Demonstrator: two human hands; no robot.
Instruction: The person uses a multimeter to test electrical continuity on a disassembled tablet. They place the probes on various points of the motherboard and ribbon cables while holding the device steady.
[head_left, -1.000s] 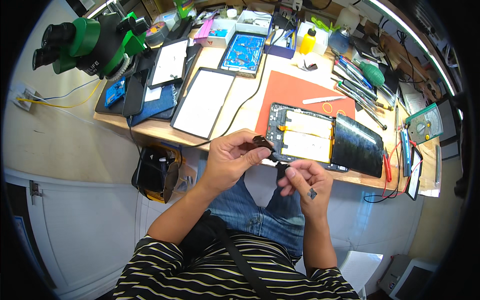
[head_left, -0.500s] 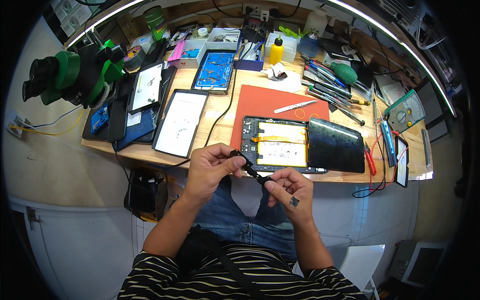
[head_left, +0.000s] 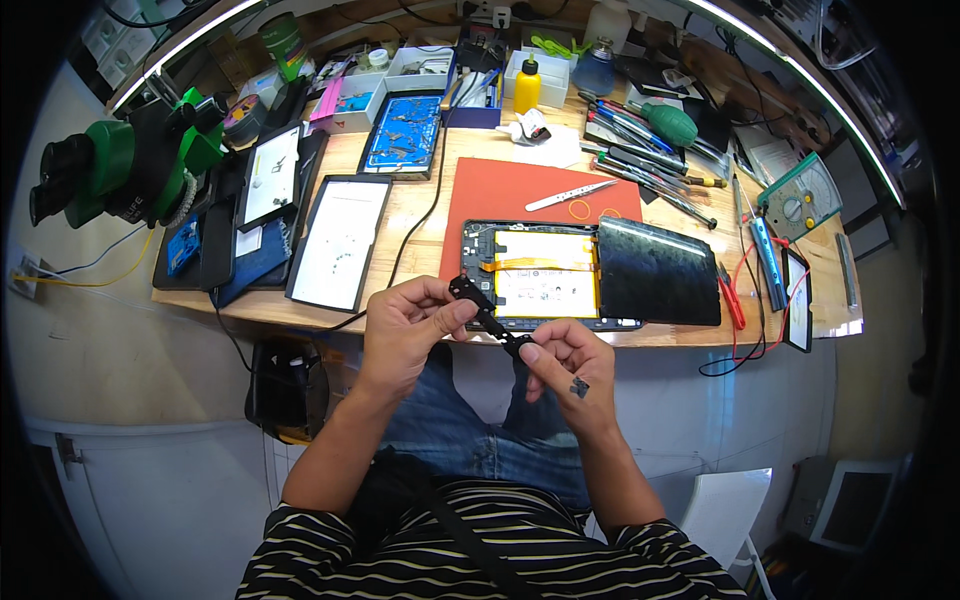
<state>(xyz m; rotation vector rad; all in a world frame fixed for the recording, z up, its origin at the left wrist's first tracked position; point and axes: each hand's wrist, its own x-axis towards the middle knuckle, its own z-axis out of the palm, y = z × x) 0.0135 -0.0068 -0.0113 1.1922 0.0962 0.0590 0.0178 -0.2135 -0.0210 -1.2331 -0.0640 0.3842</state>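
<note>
Between my two hands, just off the bench's front edge, I hold a narrow black internal bracket strip [head_left: 487, 318] with small holes. My left hand [head_left: 412, 328] pinches its upper end between thumb and fingers. The lower end is pinched by my right hand [head_left: 572, 372], which has a small dark patch near the thumb's base. Behind them an opened tablet [head_left: 480, 290] lies on an orange-red mat [head_left: 470, 195], its white battery [head_left: 545, 285] crossed by an orange flex cable [head_left: 540, 265]. A black glossy screen panel [head_left: 660, 275] rests at its right side. Metal tweezers [head_left: 570, 195] lie beyond the tablet.
A white tray [head_left: 340, 240] with tiny screws lies left of a black cable. Farther left stands a green-and-black microscope [head_left: 130, 165]. Screwdrivers [head_left: 660, 180], a yellow bottle [head_left: 527, 85] and a blue parts tray [head_left: 403, 132] are at the back. Red-handled pliers [head_left: 733, 300] lie right.
The view has shifted slightly, so the bench appears a little higher and further left. Both hands still hold the black strip, now tilted a little more steeply.
</note>
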